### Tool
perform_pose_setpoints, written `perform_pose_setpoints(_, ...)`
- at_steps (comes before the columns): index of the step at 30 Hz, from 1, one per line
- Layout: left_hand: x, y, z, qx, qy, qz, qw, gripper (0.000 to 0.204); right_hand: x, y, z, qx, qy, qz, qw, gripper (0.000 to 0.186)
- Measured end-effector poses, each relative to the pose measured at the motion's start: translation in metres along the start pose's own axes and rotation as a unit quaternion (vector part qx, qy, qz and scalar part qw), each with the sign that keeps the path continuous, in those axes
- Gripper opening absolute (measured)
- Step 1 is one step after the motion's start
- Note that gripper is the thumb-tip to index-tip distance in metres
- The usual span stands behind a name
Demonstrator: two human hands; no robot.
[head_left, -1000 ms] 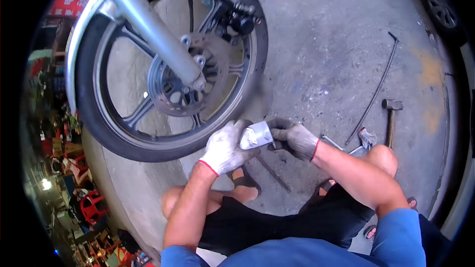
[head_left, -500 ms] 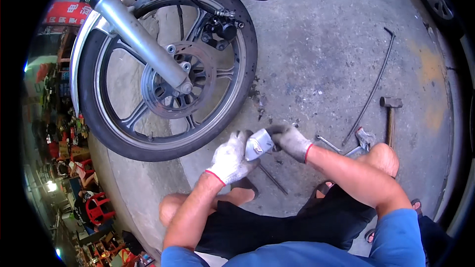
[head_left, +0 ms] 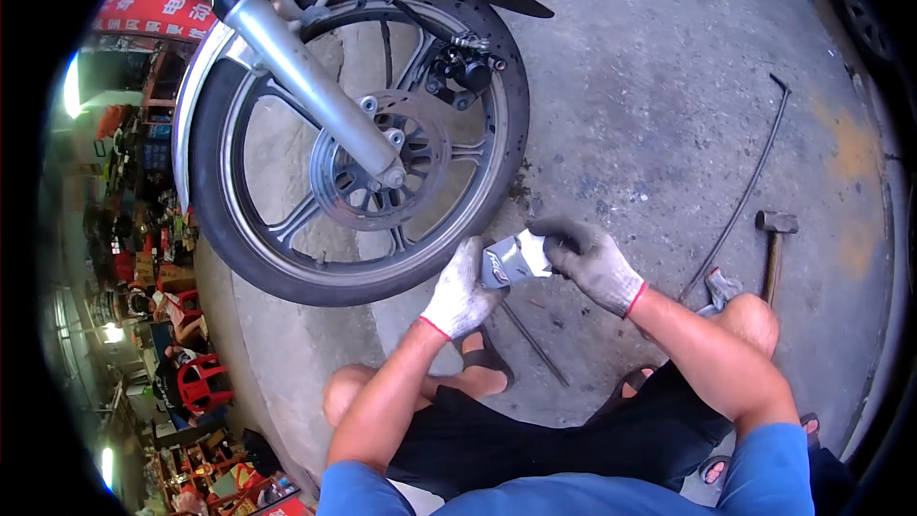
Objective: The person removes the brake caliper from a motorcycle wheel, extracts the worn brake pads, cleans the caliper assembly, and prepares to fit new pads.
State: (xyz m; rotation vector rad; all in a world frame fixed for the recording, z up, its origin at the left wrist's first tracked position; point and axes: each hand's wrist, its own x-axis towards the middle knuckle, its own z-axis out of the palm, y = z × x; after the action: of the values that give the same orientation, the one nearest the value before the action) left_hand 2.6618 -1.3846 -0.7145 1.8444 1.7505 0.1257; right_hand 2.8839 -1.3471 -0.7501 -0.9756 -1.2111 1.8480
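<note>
Grey floor (head_left: 650, 57): hammer (head_left: 774, 250), bent rod (head_left: 755, 177), glove (head_left: 723, 289) perhaps.

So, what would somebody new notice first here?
Probably the big black-and-silver motorcycle wheel, in the upper left part. Below it, the white-gloved left hand holds a small silvery box, with the grey-gloved right hand at its right end. Far right, a wooden-handled metal hammer lies on the grey floor.
</note>
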Motion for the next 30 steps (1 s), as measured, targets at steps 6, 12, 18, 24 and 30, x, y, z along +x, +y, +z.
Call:
perform_pose_setpoints(6,-0.001,0.002,0.003,-0.166,-0.018,-0.033,0.985,0.057,0.003,-0.008,-0.002,-0.175,0.017,-0.052,0.983,0.026)
perform_pose_setpoints(12,-0.003,0.011,0.0,-0.104,0.004,-0.037,0.994,0.056,0.007,0.013,-0.001,-0.208,0.069,-0.15,0.964,0.027)
perform_pose_setpoints(18,-0.01,0.027,-0.013,-0.069,-0.002,-0.073,0.995,0.056,0.002,-0.007,0.001,-0.274,0.054,-0.211,0.937,0.028)
perform_pose_setpoints(24,-0.016,0.031,-0.016,-0.051,-0.053,-0.068,0.995,0.062,0.001,0.001,0.001,-0.331,0.028,-0.232,0.914,0.031)
perform_pose_setpoints(30,-0.019,0.043,-0.027,0.005,-0.077,-0.063,0.995,0.055,0.007,0.016,0.003,-0.337,0.002,-0.171,0.926,0.025)
